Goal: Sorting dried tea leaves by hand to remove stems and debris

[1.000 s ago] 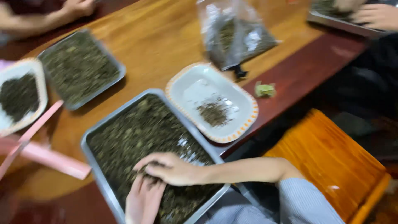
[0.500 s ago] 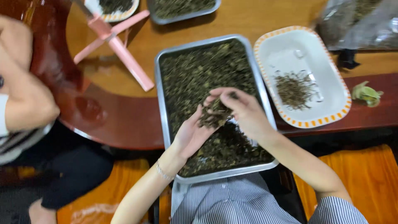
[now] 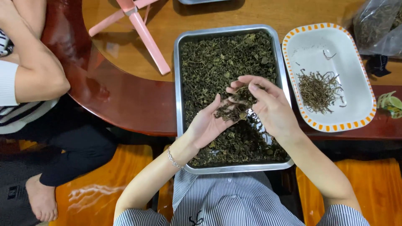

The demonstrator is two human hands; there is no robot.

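Glossy round wooden table (image 3: 125, 100), dark red rim, lighter top. Orange wooden stools (image 3: 104, 184) at 6 and 8 o'clock. Soft overhead light glinting off varnish.

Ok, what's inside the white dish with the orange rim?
The white dish holds a small pile of thin brown stems toward its near side, plus one stray stem farther back. The rest is bare; nothing covers it, though what lies beneath the pile can't be seen.

Plastic bag (image 3: 379, 25) cut off top-right — contents perhaps dried leaves.
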